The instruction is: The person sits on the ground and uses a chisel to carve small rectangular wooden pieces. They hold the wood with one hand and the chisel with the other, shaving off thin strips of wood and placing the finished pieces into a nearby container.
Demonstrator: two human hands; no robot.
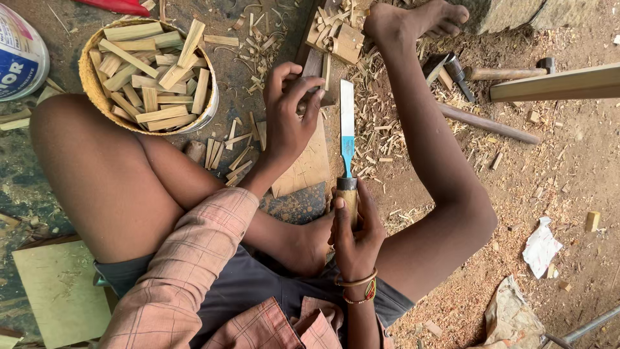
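1. Your checked sleeve [187,271] filled the bottom of the view at about 7 o'clock, and its lower edge was cut off by the frame.
2. Your right hand [354,236] sat near 6 o'clock, fingers curled tight around the wooden handle of the chisel [347,139]; the palm side was hidden, so only knuckles and thumb showed.
3. From that grip the chisel pointed up toward 12 o'clock, blue at the neck, its flat blade lying over the shavings just right of the board.
4. Your left hand [290,110] reached to about 11 o'clock of the chisel, fingers bent over a small wooden piece [314,64]; the hand covered most of it, so I could not tell its full shape or how firmly you gripped it.
5. Under that hand lay a flat wooden board [310,165], partly hidden by your wrist.
6. At 10 o'clock stood a round basket [90,84] full of cut wooden strips [152,77].
7. A white bucket [19,58] was cropped at the 9 o'clock edge.
8. Your right foot [413,19] rested at 12 o'clock, beside a heap of offcuts [336,32].
9. At 2 o'clock lay dark-handled tools [491,123], half buried in sawdust and hard to identify.
10. A crumpled white scrap [541,249] lay at 4 o'clock.
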